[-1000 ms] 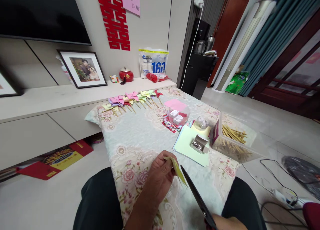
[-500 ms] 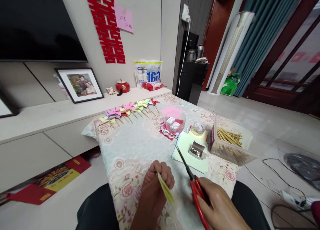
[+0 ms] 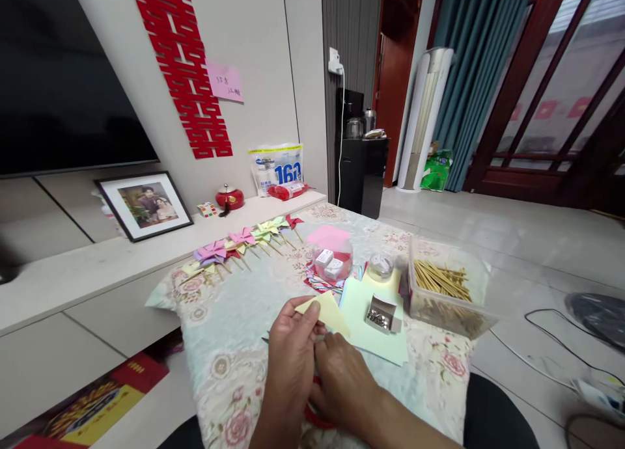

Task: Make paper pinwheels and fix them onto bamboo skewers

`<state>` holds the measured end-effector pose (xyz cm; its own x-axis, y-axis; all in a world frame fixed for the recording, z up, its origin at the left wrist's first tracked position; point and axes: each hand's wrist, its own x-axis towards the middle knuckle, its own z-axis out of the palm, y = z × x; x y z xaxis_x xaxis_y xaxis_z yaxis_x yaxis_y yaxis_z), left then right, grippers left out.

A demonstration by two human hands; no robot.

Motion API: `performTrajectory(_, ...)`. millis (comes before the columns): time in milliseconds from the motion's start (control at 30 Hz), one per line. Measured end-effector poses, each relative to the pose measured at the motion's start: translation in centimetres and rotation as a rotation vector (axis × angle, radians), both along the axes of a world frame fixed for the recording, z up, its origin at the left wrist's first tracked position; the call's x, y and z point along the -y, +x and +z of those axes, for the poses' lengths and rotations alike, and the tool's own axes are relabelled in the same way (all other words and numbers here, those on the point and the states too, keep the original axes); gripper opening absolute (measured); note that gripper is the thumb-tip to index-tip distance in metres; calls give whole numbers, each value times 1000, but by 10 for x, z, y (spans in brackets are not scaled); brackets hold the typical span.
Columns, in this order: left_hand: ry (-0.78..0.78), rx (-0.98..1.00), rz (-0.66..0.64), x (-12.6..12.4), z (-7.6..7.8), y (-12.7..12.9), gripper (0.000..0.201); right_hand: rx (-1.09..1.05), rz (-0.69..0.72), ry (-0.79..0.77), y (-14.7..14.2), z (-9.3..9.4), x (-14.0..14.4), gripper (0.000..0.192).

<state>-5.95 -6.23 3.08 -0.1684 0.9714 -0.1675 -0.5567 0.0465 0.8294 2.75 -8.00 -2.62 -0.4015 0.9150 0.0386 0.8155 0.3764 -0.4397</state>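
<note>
**Yellow paper pinched above the floral table**

Head view: left hand (image 3: 290, 348) pinched the yellow paper (image 3: 326, 311) at its near-left edge, the sheet sticking up past the fingertips, over the tablecloth (image 3: 254, 293). Right hand (image 3: 342, 380) was curled tight beside it, closed on red scissor handles (image 3: 315, 415). Green sheets (image 3: 374, 325) and a staple box (image 3: 381, 313) lay just behind.

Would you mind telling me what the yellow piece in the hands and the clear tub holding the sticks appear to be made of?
The yellow piece, held by the left hand, looks like thin matte paper: flat, with sharp straight edges. The clear tub seems to be glossy transparent plastic, since the sticks show through its wall. The sticks look like pale wood or bamboo, though that is uncertain.
</note>
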Motion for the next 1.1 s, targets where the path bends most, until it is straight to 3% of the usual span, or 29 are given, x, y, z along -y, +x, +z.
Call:
performTrajectory(133,42,-103,128,-31,-14,2,46,12,130,-158,25,23,-6,36)
performTrajectory(233,76,-176,161,-44,-34,1,47,-17,267,-261,63,52,-15,16)
performTrajectory(367,72,-274,101,-46,-59,1,42,-282,128,-180,102,70,-35,13)
performTrajectory(467,59,-313,31,-43,-66,6,40,-582,-153,-45,104,59,-47,21)
performTrajectory(533,58,-348,1,-41,-66,10,37,-682,-257,-1,97,44,-52,24)
performTrajectory(733,98,-345,-61,-34,-59,18,34,-974,-303,-145,74,12,-58,28)
performTrajectory(967,200,-71,-190,-27,-52,15,39,-1378,-376,-336,70,8,-61,35)
performTrajectory(1100,226,-25,-237,-24,-52,17,41,-1470,-390,-407,69,7,-60,35)
